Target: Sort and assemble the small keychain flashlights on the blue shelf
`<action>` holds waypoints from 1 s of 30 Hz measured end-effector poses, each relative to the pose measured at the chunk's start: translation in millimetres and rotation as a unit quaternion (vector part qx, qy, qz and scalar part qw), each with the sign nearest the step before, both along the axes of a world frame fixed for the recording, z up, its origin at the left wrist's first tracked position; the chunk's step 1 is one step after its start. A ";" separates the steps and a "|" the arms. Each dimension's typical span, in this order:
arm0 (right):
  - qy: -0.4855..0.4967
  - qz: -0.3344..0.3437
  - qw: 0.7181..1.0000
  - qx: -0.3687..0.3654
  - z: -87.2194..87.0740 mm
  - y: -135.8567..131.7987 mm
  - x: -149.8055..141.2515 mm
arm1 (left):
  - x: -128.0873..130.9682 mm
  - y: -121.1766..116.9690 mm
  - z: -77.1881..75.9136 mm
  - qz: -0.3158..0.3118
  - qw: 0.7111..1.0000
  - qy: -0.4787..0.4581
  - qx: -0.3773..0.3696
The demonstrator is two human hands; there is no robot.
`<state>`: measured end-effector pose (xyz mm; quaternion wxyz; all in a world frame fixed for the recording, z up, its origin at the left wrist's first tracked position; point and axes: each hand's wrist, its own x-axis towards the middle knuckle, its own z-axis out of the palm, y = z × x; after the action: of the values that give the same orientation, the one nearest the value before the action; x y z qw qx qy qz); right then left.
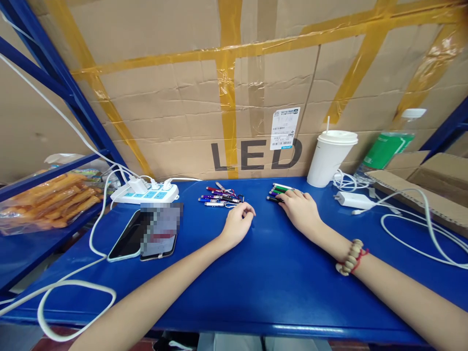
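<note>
On the blue table, a loose pile of slim metal keychain penlights in red, purple, blue, black and silver lies left of the middle. Some have small rings or cords. My left hand rests just in front of the pile's right end, its fingers curled in with nothing visible in them. Farther right, several similar penlights in white, green, purple and black lie side by side. My right hand covers their right ends, fingers bent over them and touching; its fingertips are partly hidden.
Two phones and a white power strip with cables lie left. To the right stand a white cup with a straw, a green-labelled bottle, a charger and an open carton. Behind rises a large taped cardboard box.
</note>
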<state>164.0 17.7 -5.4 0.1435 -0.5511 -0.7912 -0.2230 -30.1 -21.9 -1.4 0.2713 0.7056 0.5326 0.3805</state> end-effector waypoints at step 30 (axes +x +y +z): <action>0.239 0.256 0.922 -0.163 4.0 -22.3 -28.6 | 8.3 -26.4 -9.9 0.117 0.948 0.282 0.093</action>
<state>135.4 -4.6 -1.5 0.2887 -0.3825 -0.8729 0.0921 -21.9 -48.3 -11.4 -0.0035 0.7388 0.6286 0.2431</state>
